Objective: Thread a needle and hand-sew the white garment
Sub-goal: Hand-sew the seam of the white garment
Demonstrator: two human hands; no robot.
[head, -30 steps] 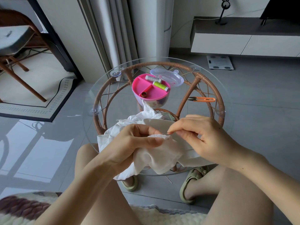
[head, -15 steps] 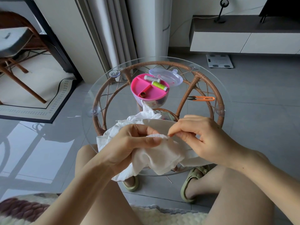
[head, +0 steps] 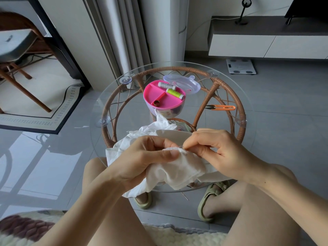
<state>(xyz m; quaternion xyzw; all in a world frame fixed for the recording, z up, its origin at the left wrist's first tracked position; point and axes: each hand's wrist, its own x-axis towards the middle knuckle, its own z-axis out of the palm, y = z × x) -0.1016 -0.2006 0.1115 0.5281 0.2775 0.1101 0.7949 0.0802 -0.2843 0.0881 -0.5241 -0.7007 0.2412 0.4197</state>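
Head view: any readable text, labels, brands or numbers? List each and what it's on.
No text here can be read.
Small printed mark on the glass tabletop, near its far rim: too small to read.
Labels on items inside the sewing box: blurred.
Floor scale: no digits legible.

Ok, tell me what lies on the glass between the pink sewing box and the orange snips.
Nothing: the head view shows bare glass between the pink sewing box and orange snips, with a rattan strut underneath.
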